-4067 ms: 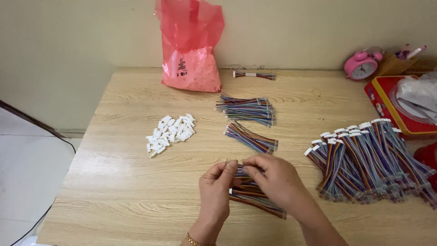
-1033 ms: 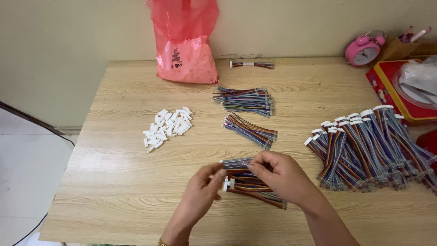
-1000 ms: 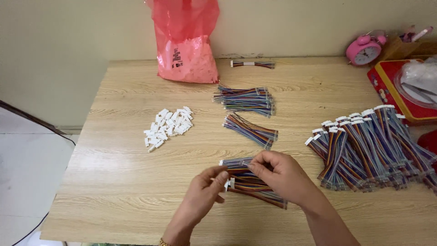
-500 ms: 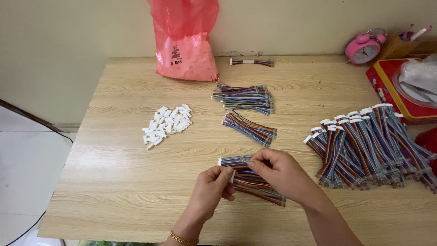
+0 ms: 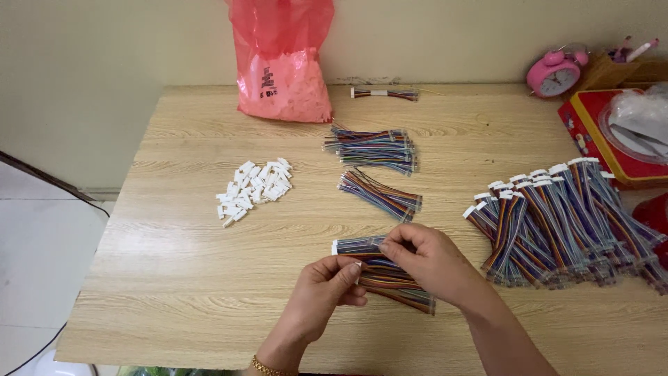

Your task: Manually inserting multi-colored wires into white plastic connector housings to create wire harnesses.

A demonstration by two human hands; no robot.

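My left hand (image 5: 321,289) and my right hand (image 5: 431,263) meet near the table's front edge over a small bundle of multicoloured ribbon wires (image 5: 400,287). Both hands pinch one wire strip (image 5: 358,245) that carries a white connector at its left end. The left fingers grip it from below, the right fingers from above. A pile of small white plastic connectors (image 5: 255,189) lies to the left, apart from both hands. Two loose bundles of coloured wires, one (image 5: 379,193) closer and one (image 5: 372,147) farther, lie beyond the hands.
A large heap of wire strips with white connectors (image 5: 560,219) fills the right side. A pink plastic bag (image 5: 282,63) stands at the back, a short wire piece (image 5: 384,93) beside it. A pink alarm clock (image 5: 554,73) and a red box (image 5: 612,139) sit back right on the wooden table (image 5: 174,278).
The hands stay over the same bundle near the front edge. The left hand has shifted slightly along the strip, and the white connector now sits at the strip's left end.
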